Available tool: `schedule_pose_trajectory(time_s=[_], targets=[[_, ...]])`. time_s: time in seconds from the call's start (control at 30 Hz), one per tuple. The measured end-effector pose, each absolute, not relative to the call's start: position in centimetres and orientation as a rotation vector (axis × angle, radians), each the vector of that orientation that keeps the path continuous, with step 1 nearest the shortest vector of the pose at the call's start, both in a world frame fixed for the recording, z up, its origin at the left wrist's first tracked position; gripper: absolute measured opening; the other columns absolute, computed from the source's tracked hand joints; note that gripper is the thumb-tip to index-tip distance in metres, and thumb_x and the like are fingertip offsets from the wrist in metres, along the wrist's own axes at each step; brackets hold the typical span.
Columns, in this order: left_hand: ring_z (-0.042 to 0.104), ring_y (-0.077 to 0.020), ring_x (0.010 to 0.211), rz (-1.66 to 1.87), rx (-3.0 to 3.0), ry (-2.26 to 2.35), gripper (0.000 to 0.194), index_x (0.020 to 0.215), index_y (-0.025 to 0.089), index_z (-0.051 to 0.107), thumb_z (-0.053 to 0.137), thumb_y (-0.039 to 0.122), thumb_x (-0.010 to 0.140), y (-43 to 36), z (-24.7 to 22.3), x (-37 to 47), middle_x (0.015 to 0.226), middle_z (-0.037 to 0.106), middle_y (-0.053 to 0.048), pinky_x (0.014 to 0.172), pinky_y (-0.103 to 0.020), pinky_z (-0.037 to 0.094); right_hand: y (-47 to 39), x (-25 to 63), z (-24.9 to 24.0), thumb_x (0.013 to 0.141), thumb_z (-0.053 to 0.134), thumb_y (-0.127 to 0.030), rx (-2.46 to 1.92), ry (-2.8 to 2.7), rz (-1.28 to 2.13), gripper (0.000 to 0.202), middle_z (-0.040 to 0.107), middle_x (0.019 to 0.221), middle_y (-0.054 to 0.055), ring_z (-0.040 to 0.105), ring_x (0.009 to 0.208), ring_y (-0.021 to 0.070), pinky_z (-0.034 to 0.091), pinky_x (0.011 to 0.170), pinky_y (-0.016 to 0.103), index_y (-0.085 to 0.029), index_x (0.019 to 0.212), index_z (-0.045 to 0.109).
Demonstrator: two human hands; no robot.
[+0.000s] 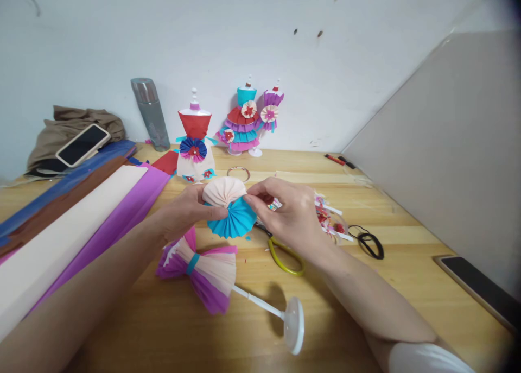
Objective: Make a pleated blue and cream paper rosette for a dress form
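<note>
A pleated paper rosette (233,219), pale pink on top and turquoise below, is held up over the table between both hands. My left hand (188,207) grips its left side, the thumb lying across the front near the centre. At the upper right edge, my right hand (285,204) pinches the rosette between thumb and forefinger. Below them a small dress form in a purple and pale pink paper dress (203,270) with a turquoise waistband lies on its side, its white stand (293,325) pointing right. Yellow-handled scissors (285,258) lie under my right hand, partly hidden.
Crepe paper sheets (77,226) cover the left side, with a phone (83,145) and a brown cloth (77,124) behind. A bottle (150,115) and dressed forms (195,139) stand near the wall. To the right are scraps (331,218), a black band (371,245) and another phone (480,286).
</note>
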State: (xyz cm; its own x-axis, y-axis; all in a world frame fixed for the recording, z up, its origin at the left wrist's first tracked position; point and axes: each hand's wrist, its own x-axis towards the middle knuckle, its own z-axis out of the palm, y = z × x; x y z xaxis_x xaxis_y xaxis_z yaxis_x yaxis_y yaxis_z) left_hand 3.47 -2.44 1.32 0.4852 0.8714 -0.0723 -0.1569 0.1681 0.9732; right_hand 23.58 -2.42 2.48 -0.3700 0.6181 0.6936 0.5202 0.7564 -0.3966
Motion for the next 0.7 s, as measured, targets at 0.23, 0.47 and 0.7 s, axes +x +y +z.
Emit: schedule_pose_trajectory(time_s=[0.23, 0.47, 0.7], targets=[[0.064, -0.0162, 0.065, 0.945, 1.064, 0.796, 0.036, 0.087, 0.010, 0.072, 0.086, 0.023, 0.057, -2.7, 0.9, 4.0, 0.076, 0.072, -0.005, 0.061, -0.027, 0.051, -2.4, 23.5, 2.4, 0.083, 0.062, -0.016, -0.874, -2.011, 0.258, 0.013, 0.066, 0.063, 0.000, 0.058, 0.056, 0.0109, 0.044, 0.055, 0.023, -0.017, 0.070, 0.064], [0.065, -0.0164, 0.063, 0.909, 1.039, 0.796, 0.037, 0.085, 0.009, 0.073, 0.088, 0.024, 0.055, -2.4, 0.9, 3.6, 0.076, 0.073, -0.008, 0.058, -0.026, 0.052, -1.4, 23.7, 2.5, 0.081, 0.061, -0.025, -0.927, -1.892, 0.781, 0.015, 0.060, 0.056, -0.002, 0.052, 0.050, 0.0105, 0.041, 0.048, 0.023, -0.017, 0.068, 0.062], [0.065, -0.0164, 0.064, 0.883, 1.047, 0.846, 0.036, 0.086, 0.010, 0.073, 0.087, 0.024, 0.056, -2.6, 1.4, 3.4, 0.075, 0.073, -0.007, 0.061, -0.026, 0.052, -1.8, 24.4, 3.4, 0.081, 0.065, -0.023, -0.719, -2.024, 0.369, 0.007, 0.067, 0.091, 0.007, 0.065, 0.083, 0.0192, 0.054, 0.070, 0.033, -0.020, 0.088, 0.064]])
